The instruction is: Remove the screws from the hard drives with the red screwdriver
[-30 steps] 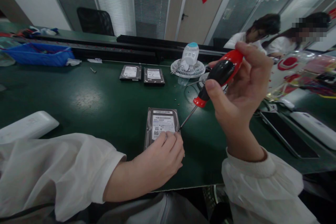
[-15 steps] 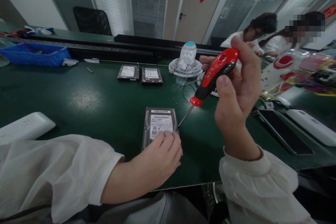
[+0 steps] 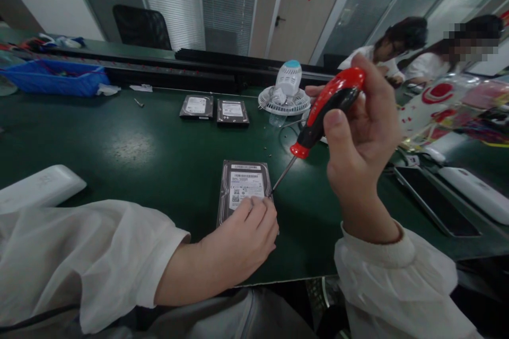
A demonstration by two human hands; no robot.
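Note:
A hard drive [image 3: 243, 183] with a white label lies flat on the green table [image 3: 131, 148] in front of me. My left hand [image 3: 246, 238] rests on its near end, fingers curled and pressing down on it. My right hand [image 3: 358, 132] is wrapped round the red and black handle of a screwdriver [image 3: 326, 108], held tilted. The thin shaft slants down to the left, and its tip meets the drive's right edge just beside my left fingertips.
Two more hard drives [image 3: 214, 108] lie side by side further back. A small white fan [image 3: 285, 92] stands behind them. A blue bin [image 3: 55, 78] sits at the far left, white flat devices [image 3: 40, 188] at both sides, a dark tablet [image 3: 435, 201] on the right. Two people [image 3: 401, 47] sit beyond.
The screwdriver handle has turned in my right hand, showing more red now, while its tip stays at the drive's right edge. My left hand stays on the drive.

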